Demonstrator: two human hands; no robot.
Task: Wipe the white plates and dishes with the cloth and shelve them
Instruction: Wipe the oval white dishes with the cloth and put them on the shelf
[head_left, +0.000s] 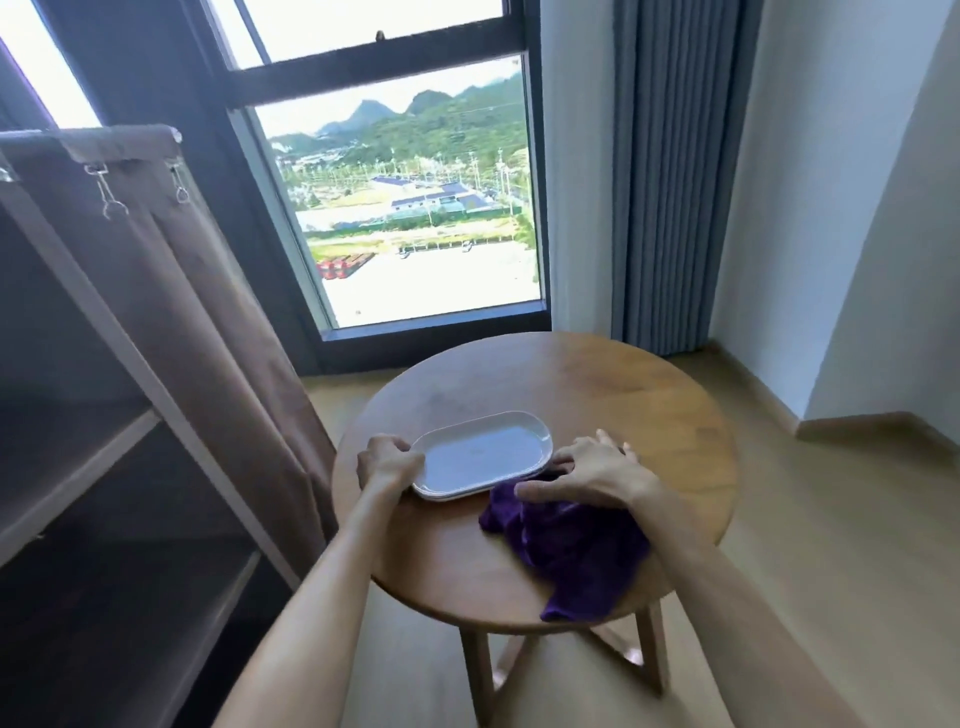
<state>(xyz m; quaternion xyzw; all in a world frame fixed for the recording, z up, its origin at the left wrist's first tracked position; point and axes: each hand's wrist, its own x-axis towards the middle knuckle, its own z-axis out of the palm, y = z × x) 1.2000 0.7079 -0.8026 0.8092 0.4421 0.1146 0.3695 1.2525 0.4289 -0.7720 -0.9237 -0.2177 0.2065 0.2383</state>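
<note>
Left grip (388, 462) curled round the left end of the white oval plates (483, 460), fingers closed on the rim, thumb side toward the camera. Right grip (582, 475) spread and relaxed, fingers straight and splayed, palm down over the upper edge of the purple cloth (571, 545), fingertips just beside the right end of the plates; actual contact with the rim impossible to tell. Plates stacked, at least two rims visible along the near edge, lying flat on the left-centre part of the round wooden worktop (597, 384), long axis running left to right. Cloth crumpled on the near right part of the worktop, touching or slightly tucked under the stack's right corner, one tail draped over the near edge. Both bare forearms reaching in from the bottom of the frame. To the left, an open fabric-covered shelf unit (78, 457) with dark shelves and a brown curtain flap (208, 291) clipped back at its top rail. Beyond the worktop, a tall dark-framed window (410, 208) showing buildings, fields and green hills. Grey-blue curtain (670, 182) hanging at the right of the window, beside a pale wall (831, 208). Light wooden floor (805, 519) beneath, worktop legs (652, 654) visible below the near edge.
</note>
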